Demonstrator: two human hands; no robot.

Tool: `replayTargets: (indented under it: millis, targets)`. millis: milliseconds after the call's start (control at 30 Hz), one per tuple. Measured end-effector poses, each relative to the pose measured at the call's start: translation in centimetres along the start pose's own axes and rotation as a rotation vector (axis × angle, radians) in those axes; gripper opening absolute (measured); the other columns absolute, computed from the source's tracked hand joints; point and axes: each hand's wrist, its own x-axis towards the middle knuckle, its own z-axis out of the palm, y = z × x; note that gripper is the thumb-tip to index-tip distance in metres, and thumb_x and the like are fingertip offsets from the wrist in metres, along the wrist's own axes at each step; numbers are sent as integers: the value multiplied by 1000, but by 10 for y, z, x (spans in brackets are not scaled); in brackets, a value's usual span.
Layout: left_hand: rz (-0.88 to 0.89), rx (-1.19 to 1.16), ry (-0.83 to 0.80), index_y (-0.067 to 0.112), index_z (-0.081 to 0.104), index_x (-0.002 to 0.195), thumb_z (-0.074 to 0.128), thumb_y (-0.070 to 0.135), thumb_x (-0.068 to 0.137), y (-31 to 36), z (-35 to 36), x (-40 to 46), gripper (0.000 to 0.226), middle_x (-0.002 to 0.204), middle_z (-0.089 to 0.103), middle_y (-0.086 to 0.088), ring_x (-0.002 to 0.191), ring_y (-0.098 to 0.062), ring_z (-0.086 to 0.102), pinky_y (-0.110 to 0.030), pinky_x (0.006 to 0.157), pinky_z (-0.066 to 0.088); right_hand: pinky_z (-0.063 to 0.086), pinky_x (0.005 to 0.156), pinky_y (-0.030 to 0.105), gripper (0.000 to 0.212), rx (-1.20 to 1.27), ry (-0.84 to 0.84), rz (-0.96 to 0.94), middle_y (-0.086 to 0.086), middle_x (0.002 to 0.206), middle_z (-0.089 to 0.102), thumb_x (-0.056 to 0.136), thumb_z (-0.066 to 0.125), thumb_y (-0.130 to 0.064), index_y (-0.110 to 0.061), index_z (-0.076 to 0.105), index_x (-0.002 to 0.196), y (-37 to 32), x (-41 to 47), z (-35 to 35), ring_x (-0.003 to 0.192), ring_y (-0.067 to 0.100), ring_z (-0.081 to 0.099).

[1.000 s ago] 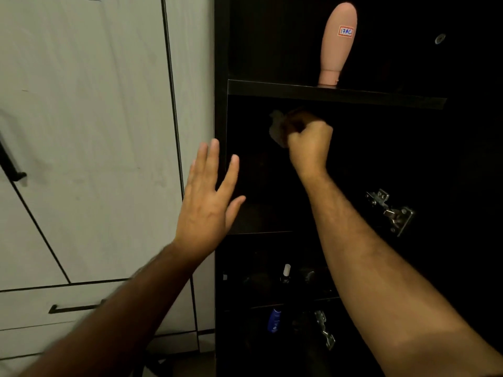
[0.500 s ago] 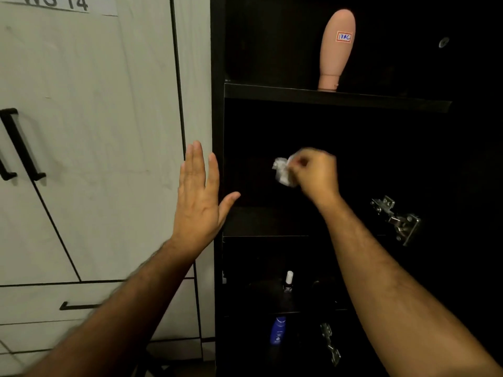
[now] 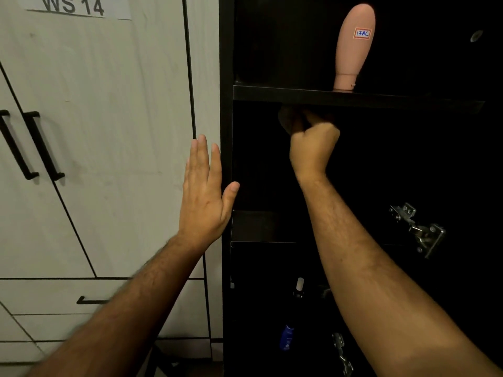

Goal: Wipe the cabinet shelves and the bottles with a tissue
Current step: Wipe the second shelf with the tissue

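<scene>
The dark open cabinet fills the right half of the view. My right hand (image 3: 313, 142) is a closed fist inside the middle compartment, pressed up under the upper shelf (image 3: 272, 94), holding a crumpled tissue (image 3: 290, 121) that shows dimly in shadow at its knuckles. A pink bottle (image 3: 353, 44) stands upside down on that upper shelf, with a small label on it. My left hand (image 3: 204, 191) is flat and spread, fingers up, against the cabinet's left edge. Lower down, a white-capped dark bottle (image 3: 299, 287) and a blue bottle (image 3: 286, 337) stand in the dark compartments.
White cupboard doors with black handles (image 3: 45, 145) and a paper sign reading WS 14 (image 3: 72, 6) cover the left. Metal hinges (image 3: 419, 229) stick out at the cabinet's right side. The middle shelf (image 3: 255, 225) lies below my right wrist.
My right hand has risen with the tissue from mid-compartment to the underside of the upper shelf. The left hand stays spread at the cabinet's edge.
</scene>
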Motion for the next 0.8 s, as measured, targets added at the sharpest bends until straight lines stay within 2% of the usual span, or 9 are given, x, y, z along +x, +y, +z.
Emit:
replayTargets:
  millis: [67, 167, 233, 300, 367, 467, 633, 700, 800]
  targets:
    - [-7, -4, -3, 10, 1, 153, 27, 46, 102, -1, 1, -1, 67, 160, 3, -21, 149, -31, -1, -51, 120, 11, 48, 80, 18, 16, -130, -106, -261, 8, 98, 70, 86, 71, -20, -7, 75, 94, 2, -8, 3, 88, 17, 66]
    - [5, -13, -2, 10, 3, 153, 29, 43, 102, -3, 2, -2, 66, 160, 4, -21, 150, -31, 0, -51, 120, 13, 55, 75, 27, 9, -256, -224, -550, 10, 89, 68, 83, 66, -11, -6, 73, 82, 18, -33, 7, 80, 19, 65]
    - [14, -34, 0, 8, 4, 152, 31, 40, 102, -3, 3, -4, 65, 160, 5, -22, 149, -32, 1, -53, 119, 14, 53, 76, 29, 15, -284, -388, -592, 4, 90, 68, 86, 56, -16, -12, 70, 81, 35, -57, 6, 83, 11, 63]
    - [17, -49, 1, 7, 6, 152, 33, 37, 101, -3, 4, -5, 65, 159, 6, -23, 149, -33, 2, -55, 119, 15, 51, 67, 33, 9, -342, -590, -626, 2, 86, 65, 86, 60, -14, -13, 68, 82, 53, -79, 7, 80, 16, 64]
    - [14, -48, 0, 6, 6, 151, 33, 37, 101, -4, 4, -4, 65, 159, 6, -23, 149, -34, 2, -55, 118, 15, 43, 59, 27, 5, -520, -688, -660, 5, 89, 61, 83, 66, -6, -10, 68, 86, 62, -86, 3, 79, 23, 64]
    - [7, -34, -12, 6, 6, 152, 31, 39, 101, -4, 3, -5, 65, 160, 5, -22, 149, -32, 2, -55, 118, 16, 39, 62, 20, 5, -465, -582, -451, 4, 86, 64, 82, 67, -7, -11, 70, 81, 52, -65, -9, 77, 23, 65]
    - [-3, -33, -16, 10, 5, 153, 28, 42, 102, -4, 2, -5, 64, 160, 5, -20, 150, -30, 1, -55, 118, 16, 52, 67, 22, 7, -121, -92, 6, 3, 75, 68, 79, 65, -4, -5, 73, 80, 1, -11, -10, 73, 18, 66]
    - [2, -28, -20, 10, 5, 153, 28, 42, 102, -5, 2, -5, 64, 160, 5, -19, 150, -31, 2, -56, 117, 17, 47, 68, 8, 9, 47, -36, 112, -3, 79, 66, 81, 67, -1, -4, 74, 86, -18, -7, 2, 77, 10, 66]
    - [3, -17, -20, 10, 5, 153, 27, 43, 102, -6, 1, -5, 65, 161, 4, -18, 150, -30, 3, -57, 117, 18, 42, 70, 6, 10, 24, -119, 103, -4, 82, 60, 88, 64, -3, -2, 71, 94, -39, -16, 17, 83, 7, 61]
